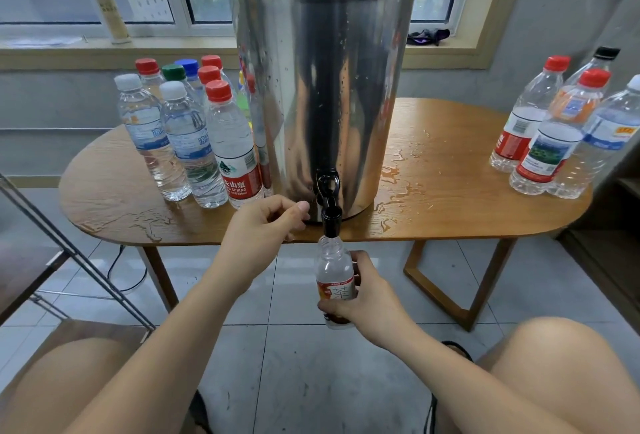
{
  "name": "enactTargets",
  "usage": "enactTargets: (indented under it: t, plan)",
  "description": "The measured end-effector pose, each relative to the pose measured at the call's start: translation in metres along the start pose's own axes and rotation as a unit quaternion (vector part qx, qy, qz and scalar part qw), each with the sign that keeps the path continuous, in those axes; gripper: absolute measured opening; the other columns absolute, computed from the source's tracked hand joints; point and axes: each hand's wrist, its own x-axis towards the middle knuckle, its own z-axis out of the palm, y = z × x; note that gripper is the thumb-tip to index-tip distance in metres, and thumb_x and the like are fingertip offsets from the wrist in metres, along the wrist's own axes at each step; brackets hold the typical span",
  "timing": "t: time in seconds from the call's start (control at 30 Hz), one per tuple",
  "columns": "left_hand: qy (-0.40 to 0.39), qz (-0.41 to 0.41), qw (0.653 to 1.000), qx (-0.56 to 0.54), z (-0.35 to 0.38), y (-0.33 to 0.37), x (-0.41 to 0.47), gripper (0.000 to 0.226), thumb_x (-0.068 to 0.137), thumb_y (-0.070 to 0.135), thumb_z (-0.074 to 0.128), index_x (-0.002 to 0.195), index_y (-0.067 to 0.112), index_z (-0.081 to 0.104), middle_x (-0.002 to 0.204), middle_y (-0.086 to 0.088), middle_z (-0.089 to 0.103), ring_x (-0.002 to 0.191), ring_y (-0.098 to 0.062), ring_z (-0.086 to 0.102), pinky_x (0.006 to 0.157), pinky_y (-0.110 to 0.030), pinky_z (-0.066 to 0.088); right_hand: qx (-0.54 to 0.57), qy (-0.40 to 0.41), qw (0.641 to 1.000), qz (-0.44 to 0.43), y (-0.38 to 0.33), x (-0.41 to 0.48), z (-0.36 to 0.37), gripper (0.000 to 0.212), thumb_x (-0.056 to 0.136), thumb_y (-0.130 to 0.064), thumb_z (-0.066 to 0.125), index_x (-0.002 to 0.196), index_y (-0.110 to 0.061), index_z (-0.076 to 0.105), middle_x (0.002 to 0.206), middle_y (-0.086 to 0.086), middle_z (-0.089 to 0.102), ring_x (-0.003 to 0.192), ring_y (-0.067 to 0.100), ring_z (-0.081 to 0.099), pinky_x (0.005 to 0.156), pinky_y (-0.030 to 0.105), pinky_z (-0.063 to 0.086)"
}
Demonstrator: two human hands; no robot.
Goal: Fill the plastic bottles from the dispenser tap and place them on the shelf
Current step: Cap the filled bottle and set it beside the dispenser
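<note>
A tall steel dispenser (322, 87) with a black lid stands upright on the wooden table (450, 212), its wall beaded with drops. Its black tap (329, 205) juts out low at the front, over the table's edge. The right hand (363, 298) grips a small clear bottle (334, 274) with an orange-and-white label. The bottle is uncapped and upright, with its mouth right under the spout. Left of the dispenser stands a tight cluster of capped, water-filled bottles (187, 135). Well to the right stand capped bottles that look empty (550, 132).
</note>
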Motion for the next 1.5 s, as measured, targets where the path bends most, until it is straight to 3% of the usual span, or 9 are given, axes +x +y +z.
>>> enactTargets:
  t: [0.57, 0.63, 0.83, 0.97, 1.13, 1.5]
  plan:
    - [0.004, 0.001, 0.999, 0.034, -0.008, -0.011, -0.005, 0.027, 0.105, 0.041, 0.071, 0.087, 0.023, 0.080, 0.084, -0.002, 0.076, 0.075, -0.013, 0.067, 0.082, -0.036, 0.058, -0.002, 0.002, 1.000, -0.004, 0.002, -0.001, -0.001, 0.078, 0.072, -0.038, 0.099, 0.130, -0.042, 0.048, 0.117, -0.020, 0.069, 0.107, 0.002, 0.067, 0.089, 0.023, 0.057]
    - [0.009, -0.001, 0.999, 0.034, -0.010, -0.012, -0.004, 0.028, 0.104, 0.042, 0.071, 0.087, 0.022, 0.080, 0.084, -0.005, 0.077, 0.076, -0.016, 0.068, 0.083, -0.039, 0.058, -0.003, 0.003, 1.000, -0.002, 0.002, -0.001, -0.001, 0.077, 0.073, -0.037, 0.100, 0.130, -0.041, 0.049, 0.117, -0.018, 0.070, 0.107, 0.002, 0.067, 0.087, 0.021, 0.057]
    - [0.022, -0.007, 0.999, 0.031, -0.017, -0.011, -0.002, 0.026, 0.104, 0.043, 0.071, 0.088, 0.024, 0.080, 0.086, 0.000, 0.079, 0.076, -0.007, 0.069, 0.084, -0.034, 0.058, 0.001, 0.001, 1.000, 0.001, 0.000, -0.002, -0.002, 0.074, 0.074, -0.034, 0.099, 0.129, -0.040, 0.049, 0.115, -0.019, 0.070, 0.105, 0.000, 0.067, 0.074, 0.011, 0.053]
    - [0.036, -0.016, 0.999, 0.019, -0.022, -0.012, 0.000, 0.023, 0.104, 0.043, 0.071, 0.091, 0.027, 0.081, 0.088, 0.002, 0.080, 0.074, -0.005, 0.070, 0.081, -0.031, 0.055, 0.000, 0.000, 1.000, 0.002, 0.000, -0.001, -0.001, 0.074, 0.074, -0.035, 0.100, 0.129, -0.041, 0.049, 0.117, -0.018, 0.070, 0.105, 0.000, 0.067, 0.075, 0.012, 0.053]
    - [0.048, -0.020, 0.998, 0.025, -0.026, -0.014, 0.002, 0.023, 0.105, 0.042, 0.070, 0.094, 0.024, 0.081, 0.090, 0.004, 0.080, 0.075, -0.006, 0.070, 0.081, -0.030, 0.056, 0.021, -0.008, 1.000, 0.009, -0.002, -0.003, -0.003, 0.072, 0.078, -0.023, 0.098, 0.132, -0.032, 0.051, 0.118, -0.012, 0.068, 0.100, 0.007, 0.069, 0.064, 0.009, 0.054]
    - [0.049, -0.020, 0.998, 0.033, -0.028, -0.015, 0.003, 0.020, 0.104, 0.040, 0.070, 0.095, 0.025, 0.081, 0.090, 0.003, 0.080, 0.077, -0.009, 0.071, 0.084, -0.034, 0.061, 0.002, -0.005, 1.000, 0.006, -0.003, -0.001, -0.001, 0.077, 0.076, -0.036, 0.099, 0.134, -0.040, 0.048, 0.120, -0.021, 0.066, 0.107, 0.001, 0.065, 0.069, 0.007, 0.051]
